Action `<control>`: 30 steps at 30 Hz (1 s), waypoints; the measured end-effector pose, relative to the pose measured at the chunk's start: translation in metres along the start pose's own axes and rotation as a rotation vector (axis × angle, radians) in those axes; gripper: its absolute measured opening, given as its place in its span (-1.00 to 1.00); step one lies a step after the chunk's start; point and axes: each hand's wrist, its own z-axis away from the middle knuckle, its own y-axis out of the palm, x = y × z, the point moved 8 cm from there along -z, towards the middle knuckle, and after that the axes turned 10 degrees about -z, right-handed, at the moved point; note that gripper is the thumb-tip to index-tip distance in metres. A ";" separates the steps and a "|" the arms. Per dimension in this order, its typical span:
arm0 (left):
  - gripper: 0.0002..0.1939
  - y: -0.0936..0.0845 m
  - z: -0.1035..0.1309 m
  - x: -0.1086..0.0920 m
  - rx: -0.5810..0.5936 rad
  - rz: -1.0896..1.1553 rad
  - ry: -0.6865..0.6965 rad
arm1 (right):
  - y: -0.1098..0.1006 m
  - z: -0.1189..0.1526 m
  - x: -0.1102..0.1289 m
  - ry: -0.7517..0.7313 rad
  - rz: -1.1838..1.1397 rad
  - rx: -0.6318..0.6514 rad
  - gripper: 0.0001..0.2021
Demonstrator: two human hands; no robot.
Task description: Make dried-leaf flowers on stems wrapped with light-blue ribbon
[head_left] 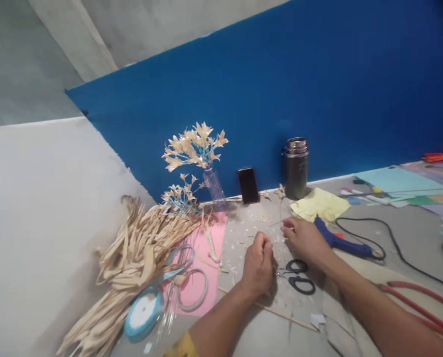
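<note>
My left hand [259, 263] is closed in a loose fist low over the table, and whatever its fingers hold is hidden. Across a small gap, my right hand [305, 239] pinches what looks like a thin wire [275, 225], its end sticking out to the left. Black-handled scissors [298, 277] lie between my wrists, their blades partly covered by my left hand. Just beyond my right fingertips, a small pale flower [281, 191] on a thin stem lies near a dark flask [296, 171]. A blue glue gun [342, 243] rests against my right forearm's far side.
Dried husks [143, 248], a blue ribbon roll [144, 313] and grey-handled scissors [202, 292] crowd the left, by pink paper [216, 233]. Behind stand a clear vase [214, 188] of flowers and a phone [248, 185]. Red-handled pliers [422, 302] and a black cord [396, 248] lie right.
</note>
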 end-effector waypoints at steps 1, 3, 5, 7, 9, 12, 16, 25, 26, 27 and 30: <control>-0.71 0.000 0.000 0.000 0.003 0.001 -0.001 | -0.003 0.002 0.005 -0.021 0.039 -0.010 -0.81; -0.67 0.002 -0.001 -0.001 0.021 -0.003 0.003 | -0.008 0.008 0.017 -0.061 0.101 -0.023 -0.78; -0.64 0.003 -0.002 0.000 0.034 -0.023 0.008 | -0.010 0.012 0.027 -0.089 0.148 -0.028 -0.74; -0.61 0.005 -0.003 0.001 0.044 -0.049 -0.006 | -0.011 0.016 0.034 -0.097 0.188 -0.028 -0.73; -0.59 0.007 -0.003 0.003 0.061 -0.072 -0.022 | -0.009 0.019 0.037 -0.101 0.215 -0.015 -0.72; -0.59 0.006 -0.001 0.001 0.042 -0.114 -0.015 | -0.004 0.026 0.037 -0.110 0.234 0.012 -0.69; -0.64 0.000 -0.003 0.002 -0.010 -0.172 0.001 | 0.001 0.031 0.032 -0.146 0.237 -0.012 -0.71; -0.82 0.001 -0.002 -0.006 0.062 -0.248 0.087 | 0.004 0.043 0.045 -0.406 0.241 -0.039 -0.70; -0.83 0.002 -0.001 -0.006 0.082 -0.256 0.069 | 0.004 0.044 0.046 -0.421 0.245 -0.030 -0.71; -0.83 0.004 0.000 -0.005 0.100 -0.257 0.050 | 0.003 0.044 0.046 -0.436 0.247 -0.021 -0.72; -0.81 0.010 0.003 -0.004 0.151 -0.220 0.032 | -0.003 0.041 0.045 -0.451 0.244 -0.037 -0.75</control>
